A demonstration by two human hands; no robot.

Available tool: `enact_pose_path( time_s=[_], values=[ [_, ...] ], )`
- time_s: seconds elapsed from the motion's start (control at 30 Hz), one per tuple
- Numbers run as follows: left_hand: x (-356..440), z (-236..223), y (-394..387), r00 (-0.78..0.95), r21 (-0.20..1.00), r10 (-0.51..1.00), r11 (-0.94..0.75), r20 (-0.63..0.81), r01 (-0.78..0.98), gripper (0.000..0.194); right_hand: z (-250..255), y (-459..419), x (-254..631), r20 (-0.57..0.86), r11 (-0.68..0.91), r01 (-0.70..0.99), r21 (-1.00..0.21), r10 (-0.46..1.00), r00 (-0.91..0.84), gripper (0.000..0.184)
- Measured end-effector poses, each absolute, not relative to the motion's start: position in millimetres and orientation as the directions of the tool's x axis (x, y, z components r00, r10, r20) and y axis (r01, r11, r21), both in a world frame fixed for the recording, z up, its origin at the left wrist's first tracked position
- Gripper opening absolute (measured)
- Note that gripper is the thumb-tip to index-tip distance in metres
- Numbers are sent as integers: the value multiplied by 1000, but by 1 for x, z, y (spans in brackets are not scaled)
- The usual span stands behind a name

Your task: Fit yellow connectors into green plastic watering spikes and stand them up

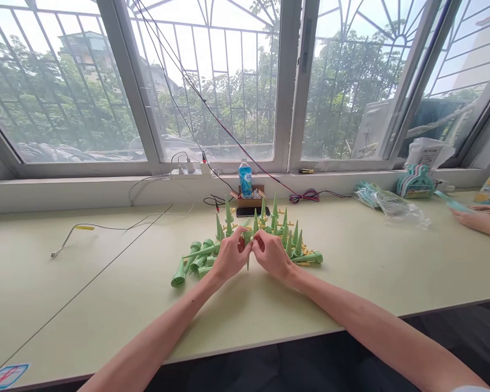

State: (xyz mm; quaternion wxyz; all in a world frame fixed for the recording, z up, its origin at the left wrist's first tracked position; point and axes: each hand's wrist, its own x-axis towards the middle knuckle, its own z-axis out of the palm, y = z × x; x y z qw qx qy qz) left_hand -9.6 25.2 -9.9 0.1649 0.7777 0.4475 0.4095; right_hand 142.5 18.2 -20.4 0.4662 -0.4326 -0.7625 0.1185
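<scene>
My left hand (231, 255) and my right hand (271, 253) meet at the middle of the pale green table (106, 294), fingers pinched together on one green cone spike (248, 238) whose tip points down between them. Behind them several green cone spikes (274, 218) stand upright with small yellow parts (306, 251) among them. To the left, several spikes (194, 260) lie on their sides in a pile.
A blue-labelled bottle (245, 177) stands in a small cardboard box (251, 200) with a dark phone (252, 211) in front. Cables (306, 195) run along the sill. Plastic bags (386, 201) lie at the right, where another person's hands (479, 218) rest. A white cable (71, 235) lies left.
</scene>
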Motion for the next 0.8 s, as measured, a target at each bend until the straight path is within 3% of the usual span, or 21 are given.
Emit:
enact_pose_path(
  time_s=[0.4, 0.8],
  values=[
    [-9, -4, 21, 277, 648, 851, -521, 447, 556, 22, -15, 17, 141, 636, 590, 459, -664, 769, -69, 14],
    [-10, -5, 24, 250, 787, 911, -410, 329, 461, 34, -15, 18, 142, 632, 587, 450, -673, 773, -64, 15]
  ],
)
